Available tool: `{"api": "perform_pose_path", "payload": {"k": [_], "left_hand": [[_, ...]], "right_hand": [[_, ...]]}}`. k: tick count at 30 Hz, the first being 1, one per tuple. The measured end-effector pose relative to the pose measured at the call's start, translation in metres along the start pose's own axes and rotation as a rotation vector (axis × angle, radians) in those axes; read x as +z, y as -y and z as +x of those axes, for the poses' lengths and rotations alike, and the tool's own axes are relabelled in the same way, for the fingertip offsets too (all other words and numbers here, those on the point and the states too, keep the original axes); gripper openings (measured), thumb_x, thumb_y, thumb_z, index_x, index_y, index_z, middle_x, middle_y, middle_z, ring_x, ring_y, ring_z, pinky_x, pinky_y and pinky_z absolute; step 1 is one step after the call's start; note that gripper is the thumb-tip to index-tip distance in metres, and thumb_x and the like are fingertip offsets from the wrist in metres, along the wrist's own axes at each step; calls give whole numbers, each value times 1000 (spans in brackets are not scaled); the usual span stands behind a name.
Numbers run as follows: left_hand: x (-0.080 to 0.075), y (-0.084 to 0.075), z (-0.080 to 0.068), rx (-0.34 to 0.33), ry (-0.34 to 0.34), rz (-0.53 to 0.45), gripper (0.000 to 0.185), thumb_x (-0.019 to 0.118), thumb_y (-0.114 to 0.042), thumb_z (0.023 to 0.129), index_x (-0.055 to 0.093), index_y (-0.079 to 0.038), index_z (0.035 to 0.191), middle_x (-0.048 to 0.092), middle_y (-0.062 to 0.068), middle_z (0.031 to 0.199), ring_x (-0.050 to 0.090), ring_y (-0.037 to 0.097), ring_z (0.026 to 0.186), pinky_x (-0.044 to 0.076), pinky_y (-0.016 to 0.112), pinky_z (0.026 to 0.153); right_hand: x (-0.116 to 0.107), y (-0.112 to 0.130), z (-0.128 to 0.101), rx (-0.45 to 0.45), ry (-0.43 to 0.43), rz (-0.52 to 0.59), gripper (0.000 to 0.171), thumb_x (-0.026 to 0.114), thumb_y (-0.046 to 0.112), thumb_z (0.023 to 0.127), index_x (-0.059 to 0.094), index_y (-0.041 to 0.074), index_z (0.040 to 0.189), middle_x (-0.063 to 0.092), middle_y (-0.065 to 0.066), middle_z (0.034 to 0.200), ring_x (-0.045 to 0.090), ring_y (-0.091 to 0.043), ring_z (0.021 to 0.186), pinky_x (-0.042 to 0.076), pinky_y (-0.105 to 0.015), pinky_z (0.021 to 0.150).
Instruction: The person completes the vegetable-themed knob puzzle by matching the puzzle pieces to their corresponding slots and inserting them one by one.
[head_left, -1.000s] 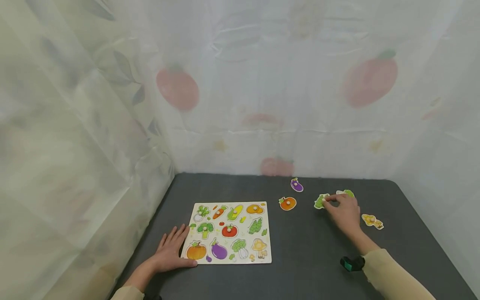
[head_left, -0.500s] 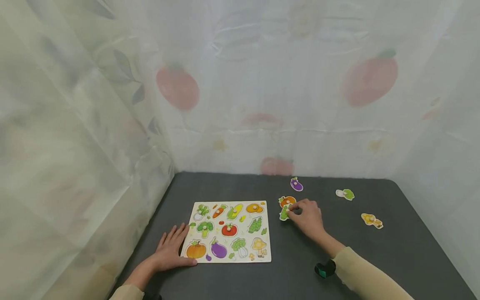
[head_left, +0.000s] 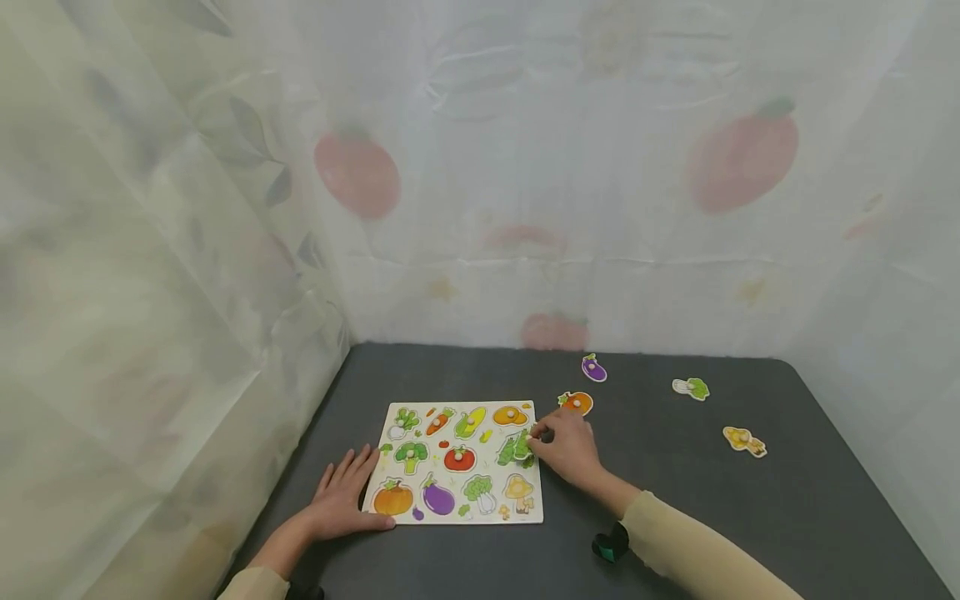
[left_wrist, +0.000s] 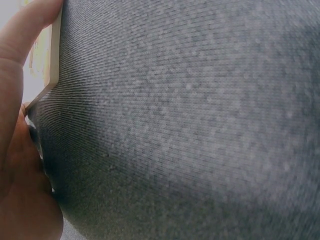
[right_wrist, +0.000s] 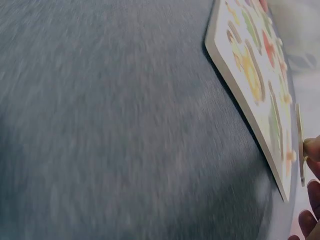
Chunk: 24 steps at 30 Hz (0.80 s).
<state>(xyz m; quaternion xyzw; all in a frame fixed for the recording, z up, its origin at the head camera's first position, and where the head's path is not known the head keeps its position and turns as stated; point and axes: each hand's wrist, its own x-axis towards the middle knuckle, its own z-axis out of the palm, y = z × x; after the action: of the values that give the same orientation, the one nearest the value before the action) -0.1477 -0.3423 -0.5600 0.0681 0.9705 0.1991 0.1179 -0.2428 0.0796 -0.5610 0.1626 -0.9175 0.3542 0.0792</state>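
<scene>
Over the right edge of the puzzle board (head_left: 457,517) our right hand (head_left: 564,450) pinches the green pea piece (head_left: 516,450) above its slot, our left hand (head_left: 341,500) lies flat steadying the board, and four pieces (head_left: 576,403) wait on the table (head_left: 660,500).

Right hand (right_wrist: 311,190): cut off by right wrist frame edge, fingertips only. Green piece (head_left: 516,450): partly covered by fingers, kind unreadable. Puzzle board (left_wrist: 49,60): mere edge sliver in left wrist view. Left hand (left_wrist: 17,150): cropped, blurred.
</scene>
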Motion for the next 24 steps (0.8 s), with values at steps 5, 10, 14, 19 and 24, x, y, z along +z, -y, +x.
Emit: {"api": "perform_pose_path", "payload": {"k": [5, 10, 14, 19, 24], "left_hand": [[-1, -2, -2, 8, -4, 1, 129, 79, -72, 72, 20, -4, 164, 17, 24, 167, 8, 51, 152, 3, 74, 114], [-3, -4, -3, 11, -6, 1, 128, 80, -71, 72, 20, -5, 164, 17, 23, 167, 8, 51, 152, 3, 74, 114], [-3, -4, -3, 12, -6, -3, 127, 80, -70, 72, 20, -5, 164, 17, 23, 167, 8, 51, 152, 3, 74, 114], [-4, -4, -4, 13, -5, -8, 127, 80, -70, 73, 19, -5, 164, 16, 23, 168, 7, 51, 152, 3, 74, 114], [-4, -4, -4, 15, -3, -18, 127, 80, -69, 73, 19, -4, 164, 16, 23, 168, 6, 51, 152, 3, 74, 114]], "right_hand": [[15, 6, -1, -13, 28, -30, 10, 84, 34, 83, 75, 29, 79, 62, 8, 94, 53, -21, 98, 41, -47, 85], [24, 11, -1, 3, 31, -62, 10, 83, 36, 82, 76, 31, 78, 60, 10, 93, 51, -21, 100, 39, -43, 83], [27, 15, -1, 6, 32, -77, 10, 84, 35, 82, 77, 29, 78, 61, 8, 93, 49, -22, 100, 37, -42, 80], [29, 17, -1, 11, 28, -84, 11, 84, 34, 81, 77, 27, 79, 61, 6, 94, 48, -22, 99, 37, -41, 79], [31, 17, 0, 5, 25, -90, 11, 84, 33, 81, 78, 25, 79, 61, 6, 93, 48, -22, 97, 37, -41, 78]]}}
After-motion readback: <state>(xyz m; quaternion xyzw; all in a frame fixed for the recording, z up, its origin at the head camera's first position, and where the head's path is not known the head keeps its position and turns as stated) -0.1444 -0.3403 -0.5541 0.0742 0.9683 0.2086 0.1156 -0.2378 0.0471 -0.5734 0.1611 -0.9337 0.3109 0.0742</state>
